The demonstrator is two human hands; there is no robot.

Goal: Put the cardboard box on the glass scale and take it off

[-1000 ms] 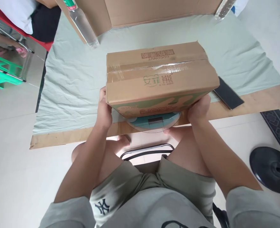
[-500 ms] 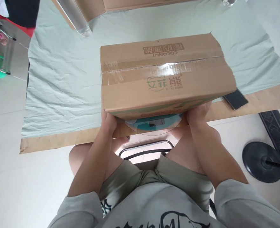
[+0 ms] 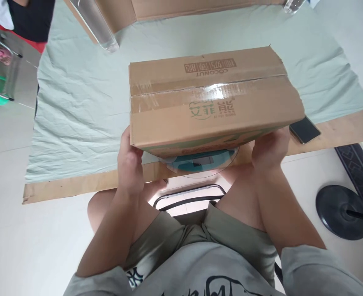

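Note:
A taped cardboard box (image 3: 175, 123) printed with "COCONUT" and green lettering sits over a round glass scale (image 3: 199, 162) with a blue-green patch and a small dark display. Only the scale's near part shows; the box hides the rest. My left hand (image 3: 130, 162) grips the box's near left corner, its fingertips partly out of sight along the side. At the lower right of the front face, my right hand (image 3: 270, 148) is curled against the box, with its fingers tucked under and behind the edge.
A black phone (image 3: 304, 129) lies just right of the box on the board edge. A pale green cloth (image 3: 76, 123) covers the table. Clear cylinders (image 3: 99, 28) and more cardboard (image 3: 175, 10) stand at the back. A round black stand base (image 3: 343, 211) is on the floor.
Both hands have shifted outward along the box: the left to its near left corner, the right further right. The box stays in about the same place.

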